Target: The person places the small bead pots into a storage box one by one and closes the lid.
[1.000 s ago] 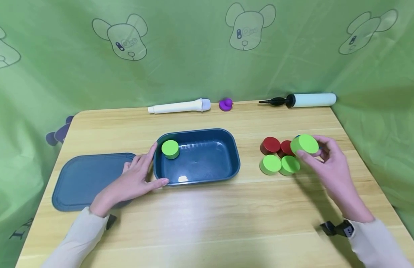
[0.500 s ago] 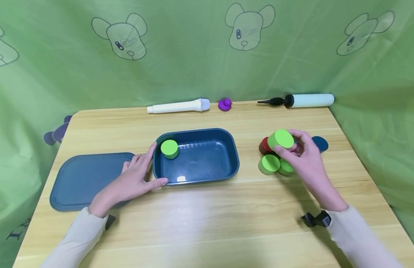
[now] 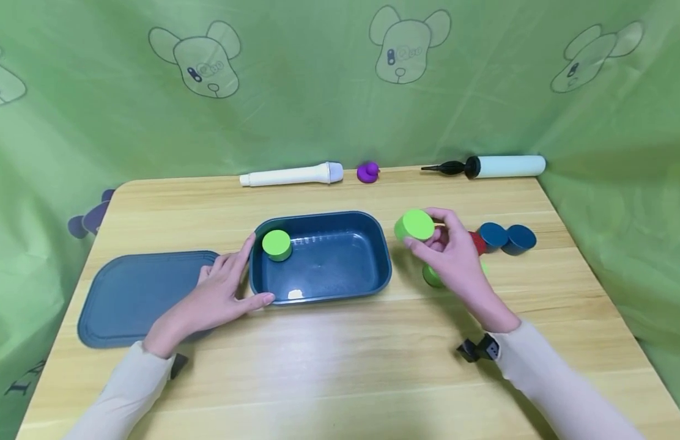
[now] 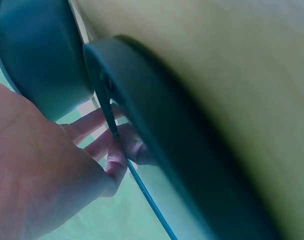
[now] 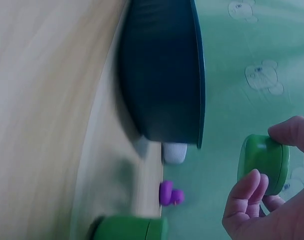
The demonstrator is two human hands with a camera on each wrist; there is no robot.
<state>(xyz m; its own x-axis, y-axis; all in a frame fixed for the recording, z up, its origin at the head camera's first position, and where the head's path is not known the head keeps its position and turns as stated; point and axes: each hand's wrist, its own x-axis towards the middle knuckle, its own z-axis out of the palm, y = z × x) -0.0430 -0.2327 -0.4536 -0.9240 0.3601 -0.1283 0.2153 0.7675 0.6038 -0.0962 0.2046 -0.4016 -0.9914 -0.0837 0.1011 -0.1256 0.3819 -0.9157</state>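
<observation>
My right hand (image 3: 450, 250) pinches a short green cylinder (image 3: 415, 225) between thumb and fingers, held above the table just right of the blue box. In the right wrist view the held green cylinder (image 5: 264, 162) shows a thin seam round one end. My left hand (image 3: 219, 293) rests against the left end of the open blue box (image 3: 329, 298), thumb and forefinger spread along its rim. Another green cylinder (image 3: 276, 244) stands inside the box at its left end. Under my right hand, a green cylinder (image 3: 432, 275) and a red cylinder (image 3: 476, 242) are partly hidden.
A flat blue lid (image 3: 136, 293) lies left of the box, partly under my left arm. Two dark blue cylinders (image 3: 518, 239) stand at the right. Along the back edge lie a white microphone-shaped stick (image 3: 290, 176), a purple duck (image 3: 367, 172) and a hand pump (image 3: 505, 166).
My right hand has moved left with the green cylinder, from over the cylinder group towards the box. The dark blue cylinders have come into view. My left hand keeps its place.
</observation>
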